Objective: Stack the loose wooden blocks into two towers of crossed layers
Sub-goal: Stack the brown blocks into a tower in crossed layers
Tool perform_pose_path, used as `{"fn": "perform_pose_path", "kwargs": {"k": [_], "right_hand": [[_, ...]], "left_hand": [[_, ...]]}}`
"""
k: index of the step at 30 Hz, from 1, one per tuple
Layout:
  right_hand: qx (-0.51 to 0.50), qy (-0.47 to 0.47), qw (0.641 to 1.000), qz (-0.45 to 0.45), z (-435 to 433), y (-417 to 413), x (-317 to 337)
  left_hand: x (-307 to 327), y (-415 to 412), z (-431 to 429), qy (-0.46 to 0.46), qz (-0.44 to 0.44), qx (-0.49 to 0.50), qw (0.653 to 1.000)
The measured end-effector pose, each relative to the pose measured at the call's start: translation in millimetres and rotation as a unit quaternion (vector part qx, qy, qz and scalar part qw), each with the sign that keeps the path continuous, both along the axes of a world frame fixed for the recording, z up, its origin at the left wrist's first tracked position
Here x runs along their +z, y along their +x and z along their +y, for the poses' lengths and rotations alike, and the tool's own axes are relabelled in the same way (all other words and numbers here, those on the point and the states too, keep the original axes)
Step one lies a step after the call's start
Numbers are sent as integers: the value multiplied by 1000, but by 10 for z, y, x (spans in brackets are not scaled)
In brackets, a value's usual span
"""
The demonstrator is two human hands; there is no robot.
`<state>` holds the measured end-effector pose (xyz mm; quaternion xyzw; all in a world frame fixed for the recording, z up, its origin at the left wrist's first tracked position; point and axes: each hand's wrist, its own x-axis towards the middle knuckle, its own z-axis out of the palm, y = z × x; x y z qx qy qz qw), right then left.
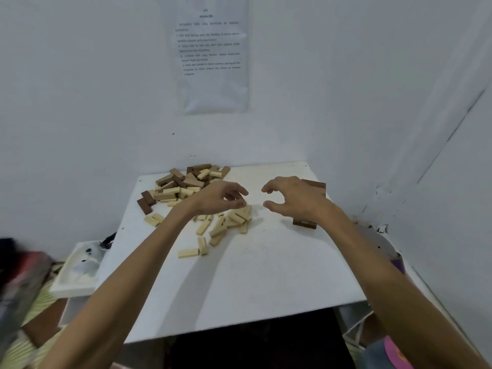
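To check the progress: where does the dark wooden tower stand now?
In the head view, the dark wooden tower stands on the right side of the white table, mostly hidden behind the right hand, near the right wall.

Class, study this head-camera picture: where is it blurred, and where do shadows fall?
Head view: clutter at lower left is motion-smeared; the wall notice has print too soft to read; the left arm throws a soft shadow on the table; the blocks look fairly sharp.

Matt wooden blocks (183, 186), matt speckled white table (239, 275), paper sheet (213, 57)
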<state>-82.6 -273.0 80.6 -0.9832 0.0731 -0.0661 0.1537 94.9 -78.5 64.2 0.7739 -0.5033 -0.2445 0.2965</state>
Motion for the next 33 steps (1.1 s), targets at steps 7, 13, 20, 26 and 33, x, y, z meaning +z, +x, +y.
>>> {"fn": "perform_pose_path", "kwargs": {"k": [7,13,20,26,33], "right_hand": [[73,36,996,25,599,349,-156],[110,53,992,35,1079,732,-337],[135,50,989,41,1458,1431,-453],[140,19,989,43,1596,2127,-542],[177,-96,980,-5,1740,2869,-790]], "left_hand": [[-157,51,744,5,-26,76,997],[-370,209,1276,29,-58,151,986],[-376,623,1555,43,-91,228,968],[-429,1106,1593,71,-109,250,959],[-598,1602,1653,140,-119,263,947]]}}
